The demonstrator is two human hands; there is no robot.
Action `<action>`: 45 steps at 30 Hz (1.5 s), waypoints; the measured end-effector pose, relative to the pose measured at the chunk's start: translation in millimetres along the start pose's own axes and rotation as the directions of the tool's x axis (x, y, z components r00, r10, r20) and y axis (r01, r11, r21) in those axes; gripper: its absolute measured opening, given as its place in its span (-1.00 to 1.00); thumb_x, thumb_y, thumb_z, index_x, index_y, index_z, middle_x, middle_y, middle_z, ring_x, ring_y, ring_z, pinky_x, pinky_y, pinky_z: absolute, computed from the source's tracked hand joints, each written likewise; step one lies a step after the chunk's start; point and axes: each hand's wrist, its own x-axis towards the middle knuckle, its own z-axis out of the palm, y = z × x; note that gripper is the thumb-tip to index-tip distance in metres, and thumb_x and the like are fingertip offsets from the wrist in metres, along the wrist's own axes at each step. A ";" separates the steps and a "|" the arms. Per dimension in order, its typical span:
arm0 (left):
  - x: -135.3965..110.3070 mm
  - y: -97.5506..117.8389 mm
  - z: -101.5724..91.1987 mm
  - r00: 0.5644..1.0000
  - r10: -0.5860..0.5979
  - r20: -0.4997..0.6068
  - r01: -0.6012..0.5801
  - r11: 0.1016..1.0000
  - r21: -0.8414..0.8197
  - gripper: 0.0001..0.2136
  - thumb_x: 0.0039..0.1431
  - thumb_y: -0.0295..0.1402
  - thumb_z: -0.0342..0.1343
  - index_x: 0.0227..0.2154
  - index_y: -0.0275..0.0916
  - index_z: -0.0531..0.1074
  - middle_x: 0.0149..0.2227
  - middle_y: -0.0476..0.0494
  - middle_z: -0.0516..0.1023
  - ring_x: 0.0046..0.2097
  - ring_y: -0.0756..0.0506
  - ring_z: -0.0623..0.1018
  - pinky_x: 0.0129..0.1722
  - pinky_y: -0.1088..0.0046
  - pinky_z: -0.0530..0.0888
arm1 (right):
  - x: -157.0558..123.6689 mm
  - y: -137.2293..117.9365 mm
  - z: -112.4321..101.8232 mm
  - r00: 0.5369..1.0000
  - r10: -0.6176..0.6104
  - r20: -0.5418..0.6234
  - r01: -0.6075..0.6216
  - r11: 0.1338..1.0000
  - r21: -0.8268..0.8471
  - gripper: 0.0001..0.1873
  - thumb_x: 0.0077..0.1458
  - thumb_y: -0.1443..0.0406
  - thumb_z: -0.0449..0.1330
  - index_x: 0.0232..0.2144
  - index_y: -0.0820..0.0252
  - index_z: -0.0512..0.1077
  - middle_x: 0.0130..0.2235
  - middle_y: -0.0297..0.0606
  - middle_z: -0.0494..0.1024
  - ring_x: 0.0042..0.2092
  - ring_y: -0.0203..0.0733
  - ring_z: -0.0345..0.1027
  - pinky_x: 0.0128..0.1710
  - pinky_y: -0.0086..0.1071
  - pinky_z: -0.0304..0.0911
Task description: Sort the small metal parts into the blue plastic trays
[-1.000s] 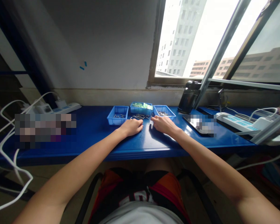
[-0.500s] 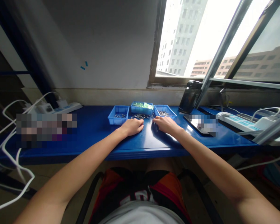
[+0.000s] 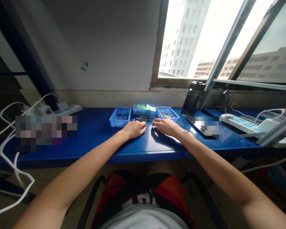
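Screws, or similar thin metal pieces, are lying in the head view in a loose pile on the blue counter, just in front of a back bin that is holding a green packet. More are sitting in the left bin and the right bin. Each piece is looking light, stiff and hard to break, but probably smooth enough to slip; a thumb-and-fingertip pinch across the middle would likely suit it best. Both forearms are reaching forward over the counter's edge and angling inward. The left hand is resting palm down near the pile, its fingers curling loosely. The right hand is leaning inward before the right bin, fingertips bunching close together. Whether either is gripping a piece, I cannot tell.
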 end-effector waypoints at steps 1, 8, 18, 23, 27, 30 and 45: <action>0.3 -0.3 0.7 1.000 -0.005 -0.004 0.005 1.000 0.004 -0.74 0.19 -0.22 -0.17 -0.28 -0.21 0.37 -0.34 -0.17 0.53 -0.29 -0.17 0.53 -0.33 0.39 0.40 | 0.4 -0.2 0.7 0.999 -0.015 -0.030 0.016 0.999 0.040 -0.69 0.11 0.39 -0.08 -0.16 0.18 0.38 -0.17 -0.18 0.44 -0.36 -0.30 0.32 -0.43 -0.45 0.01; 0.3 -1.0 2.4 0.999 -0.025 -0.028 0.024 0.999 -0.047 -0.66 0.19 -0.18 -0.15 -0.07 -0.19 0.32 -0.27 -0.17 0.53 -0.23 -0.17 0.52 -0.28 0.40 0.40 | 4.0 -3.0 4.8 0.975 0.007 -0.223 0.058 0.957 0.284 -0.76 0.11 0.33 -0.03 -0.23 0.19 0.39 -0.21 -0.25 0.47 -0.41 -0.36 0.27 -0.35 -0.49 0.10; -0.8 3.5 0.6 0.996 0.079 -0.042 -0.088 0.963 -0.254 -0.72 0.18 -0.21 -0.14 -0.18 -0.15 0.40 -0.38 -0.04 0.52 -0.36 -0.05 0.51 -0.39 0.53 0.35 | 4.4 -9.2 6.4 0.969 0.045 -0.243 0.069 0.895 0.441 -0.79 0.11 0.21 0.02 -0.34 0.20 0.38 -0.44 -0.31 0.47 -0.46 -0.36 0.25 -0.43 -0.53 0.07; -1.9 4.0 -1.5 0.997 0.019 -0.070 -0.035 0.971 -0.236 -0.74 0.19 -0.22 -0.15 -0.21 -0.16 0.38 -0.39 -0.05 0.52 -0.37 -0.06 0.51 -0.40 0.52 0.35 | 3.9 -6.7 5.2 0.982 0.058 -0.179 0.017 0.920 0.393 -0.69 0.16 0.14 -0.04 -0.35 0.21 0.39 -0.48 -0.28 0.46 -0.48 -0.33 0.27 -0.46 -0.51 0.03; -2.8 4.0 -2.8 0.997 -0.004 -0.078 -0.010 0.983 -0.181 -0.75 0.21 -0.22 -0.17 -0.27 -0.17 0.38 -0.40 -0.08 0.52 -0.36 -0.09 0.52 -0.39 0.49 0.36 | 3.7 -6.1 3.2 0.989 0.041 -0.140 0.019 0.917 0.399 -0.63 0.21 0.14 -0.12 -0.34 0.22 0.39 -0.44 -0.24 0.46 -0.43 -0.30 0.29 -0.41 -0.48 0.07; -3.6 4.6 -3.7 0.997 -0.030 -0.065 0.020 0.989 -0.146 -0.73 0.22 -0.21 -0.18 -0.28 -0.18 0.38 -0.39 -0.12 0.53 -0.33 -0.12 0.52 -0.36 0.45 0.38 | 3.9 -6.5 3.6 0.993 0.014 -0.121 0.039 0.904 0.426 -0.63 0.23 0.17 -0.15 -0.33 0.23 0.39 -0.41 -0.22 0.46 -0.39 -0.29 0.30 -0.36 -0.47 0.10; -5.4 0.8 -7.3 0.999 0.015 -0.050 -0.025 0.978 -0.209 -0.73 0.25 -0.24 -0.20 -0.30 -0.21 0.37 -0.40 -0.11 0.52 -0.34 -0.09 0.52 -0.37 0.48 0.37 | 4.6 -5.8 3.8 0.997 0.008 -0.079 0.033 0.866 0.499 -0.66 0.24 0.21 -0.15 -0.22 0.19 0.39 -0.27 -0.18 0.51 -0.25 -0.22 0.39 -0.27 -0.41 0.22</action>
